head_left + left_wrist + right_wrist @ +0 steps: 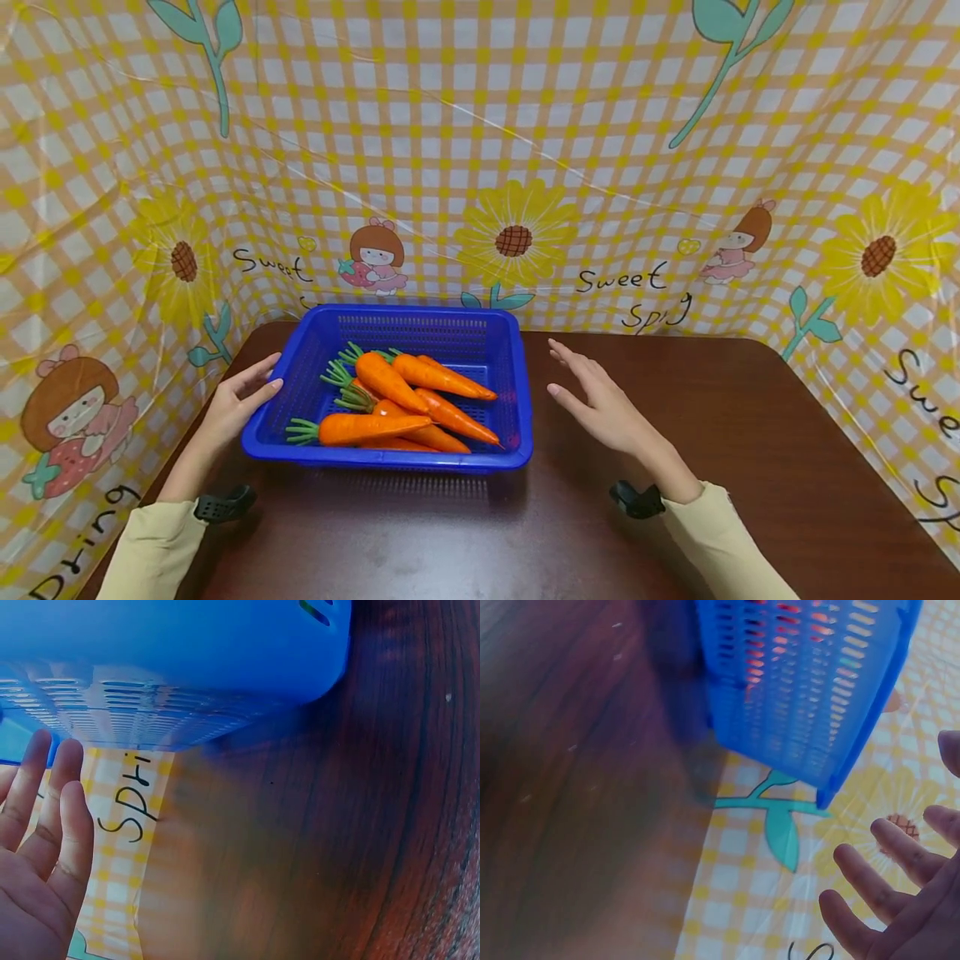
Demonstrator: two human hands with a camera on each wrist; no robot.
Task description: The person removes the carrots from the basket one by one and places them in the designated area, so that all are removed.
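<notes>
- Blue basket (390, 458) sits between the two hands, its left rim at the left fingertips and its right rim near the right fingertips but apart from them.
- Left hand (236, 400) is spread loosely, with thumb and forefinger tips at the basket's left rim; the other fingers are fairly straight beside the outer wall. How firmly they touch, I cannot tell.
- Right hand (600, 400) is open, fingers extended and parted, thumb away from them, holding nothing.
- Several carrots (390, 379) lie heaped in the basket, to the right of the left fingers and left of the right fingers. Their trimmed green stems (302, 431) lie toward the left fingers and most of their tapered ends toward the right ones.
- Dark wooden table (735, 433) extends below the fingers of both hands.
- Checked cloth (450, 125) with sunflowers and lettering hangs beyond the fingertips and to either side.
- Black bands (225, 504) and pale sleeves (153, 542) lie behind the fingers, at the wrists and forearms.
</notes>
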